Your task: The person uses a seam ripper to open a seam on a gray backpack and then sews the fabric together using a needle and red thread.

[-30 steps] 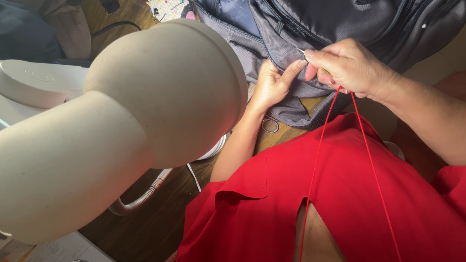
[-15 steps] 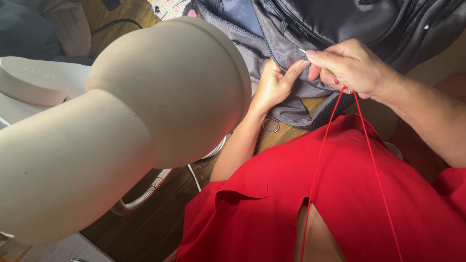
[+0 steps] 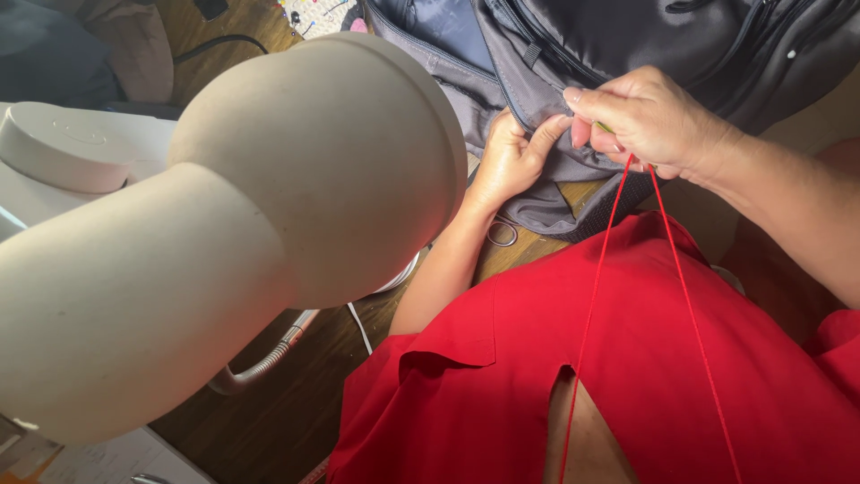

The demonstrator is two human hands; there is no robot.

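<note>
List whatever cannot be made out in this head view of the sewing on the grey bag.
- Needle: hidden inside the right hand; its grip cannot be judged.
- Seam being worked on the grey fabric backpack: covered by the left hand and right hand.
- Lower ends of the thin red thread: cut off by the bottom edge.
- Wooden table: largely blocked by the big beige lamp head.

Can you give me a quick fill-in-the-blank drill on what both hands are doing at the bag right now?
1. The thread hanging from the right hand is ____ in colour.
2. The left hand pinches the ____ fabric of the backpack.
3. The large lamp head is ____ in colour.
4. The scissors lie on the wooden ____.

Missing words: red; grey; beige; table
</note>
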